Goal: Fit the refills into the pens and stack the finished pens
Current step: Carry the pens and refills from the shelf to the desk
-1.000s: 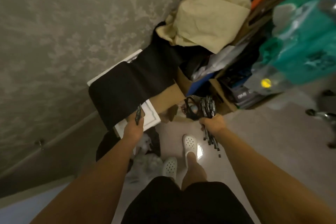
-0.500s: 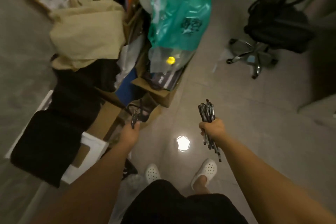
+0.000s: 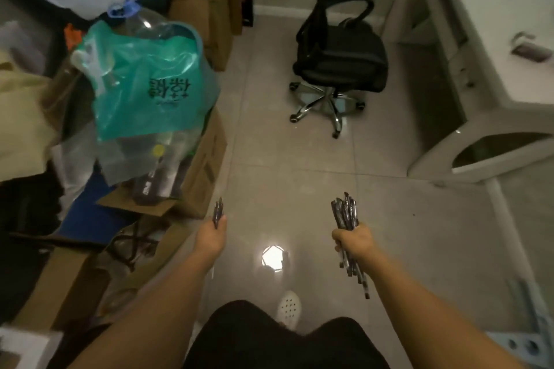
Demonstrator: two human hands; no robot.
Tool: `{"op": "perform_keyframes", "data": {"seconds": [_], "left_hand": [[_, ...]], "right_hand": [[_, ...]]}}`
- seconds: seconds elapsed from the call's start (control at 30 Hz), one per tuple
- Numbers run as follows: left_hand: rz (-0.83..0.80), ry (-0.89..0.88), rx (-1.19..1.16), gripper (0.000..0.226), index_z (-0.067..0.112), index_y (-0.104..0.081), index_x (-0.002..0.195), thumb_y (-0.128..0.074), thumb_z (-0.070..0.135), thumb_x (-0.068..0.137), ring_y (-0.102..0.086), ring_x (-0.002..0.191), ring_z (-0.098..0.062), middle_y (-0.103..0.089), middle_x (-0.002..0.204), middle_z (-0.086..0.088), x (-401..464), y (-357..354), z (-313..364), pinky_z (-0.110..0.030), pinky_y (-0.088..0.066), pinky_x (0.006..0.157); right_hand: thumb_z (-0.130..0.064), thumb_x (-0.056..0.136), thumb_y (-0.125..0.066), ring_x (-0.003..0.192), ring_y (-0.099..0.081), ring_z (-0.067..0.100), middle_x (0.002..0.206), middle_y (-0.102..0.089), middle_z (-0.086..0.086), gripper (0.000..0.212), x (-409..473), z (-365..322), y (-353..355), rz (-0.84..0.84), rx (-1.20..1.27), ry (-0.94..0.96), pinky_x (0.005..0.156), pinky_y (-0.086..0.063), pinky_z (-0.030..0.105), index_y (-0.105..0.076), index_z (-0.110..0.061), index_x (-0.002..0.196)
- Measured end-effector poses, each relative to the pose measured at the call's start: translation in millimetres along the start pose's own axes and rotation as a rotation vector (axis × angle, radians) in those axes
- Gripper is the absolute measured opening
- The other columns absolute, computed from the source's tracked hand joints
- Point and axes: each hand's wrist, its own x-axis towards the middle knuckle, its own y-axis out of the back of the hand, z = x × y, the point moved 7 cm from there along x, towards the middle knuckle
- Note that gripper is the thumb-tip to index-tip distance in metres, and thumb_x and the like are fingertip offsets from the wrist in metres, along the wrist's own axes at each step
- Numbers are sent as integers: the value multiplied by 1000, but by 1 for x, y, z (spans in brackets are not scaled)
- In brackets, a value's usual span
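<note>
I am standing on a tiled floor. My right hand (image 3: 353, 241) grips a thick bundle of dark pens (image 3: 345, 216); their ends stick out above the fist and below it toward my forearm. My left hand (image 3: 211, 237) holds a small bunch of dark pens or pen parts (image 3: 218, 212), their tips pointing up and away. The two hands are apart, at about the same height, over bare floor.
A pile of cardboard boxes (image 3: 207, 156), a green plastic bag (image 3: 150, 84) and a clear water bottle (image 3: 141, 24) fills the left side. A black office chair (image 3: 338, 60) stands ahead. A pale desk (image 3: 485, 78) runs along the right. Open floor lies between them.
My view has swung from the wall and clutter on the left toward the open floor, chair and desk. Both hands keep their grip on the pens.
</note>
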Motion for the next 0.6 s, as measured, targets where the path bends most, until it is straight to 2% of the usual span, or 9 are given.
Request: {"op": "perform_keyframes", "data": {"seconds": [0.1,0.2,0.33,0.4,0.47,0.53,0.6], "left_hand": [[-30,-18,50,32,5,-57,104,-43,33,100,-58,103,-48,-60,93,-24,9,-35,37,-53,-50,87],[-65,-57,107,35,1,-58,104,-43,32,100,-58,100,-51,-60,94,-31,26,-63,79,-54,-50,85],[-80,-124,181,32,2,-57,93,-44,30,100,-57,79,-43,-56,82,-26,55,-96,139,-55,-50,81],[-101,-145,204,30,2,-56,96,-44,30,101,-56,79,-41,-55,81,-20,73,-114,169,-53,-50,81],[-137,-160,214,29,5,-54,92,-43,30,101,-50,75,-31,-51,77,-14,94,-133,199,-49,-49,75],[-181,-178,237,29,7,-53,87,-41,30,101,-47,75,-28,-48,72,-10,114,-153,230,-41,-41,69],[-226,-187,269,29,4,-54,98,-41,30,102,-48,74,-32,-49,75,-10,133,-171,266,-44,-44,71]], "right_hand": [[-1,80,-66,46,-60,16,61,-61,10,9,21,2,44,49,58,-29,50,-52,29,-60,-5,75],[-3,78,-66,54,-63,21,62,-64,11,7,43,1,80,101,105,-60,61,-56,37,-60,-6,76],[-5,79,-65,64,-63,27,62,-66,12,7,76,-6,113,132,175,-94,75,-58,49,-62,-4,73],[-5,79,-65,64,-62,26,62,-66,11,5,94,-14,127,138,210,-112,76,-58,48,-63,-3,75],[-6,80,-65,65,-62,26,64,-67,12,3,114,-23,141,159,248,-135,76,-58,47,-63,-3,78],[-6,80,-66,65,-61,27,64,-67,13,7,135,-36,157,197,285,-151,77,-57,48,-63,-4,74],[-5,80,-67,62,-61,27,60,-66,12,14,156,-52,175,232,315,-173,75,-58,47,-63,-5,67]]}}
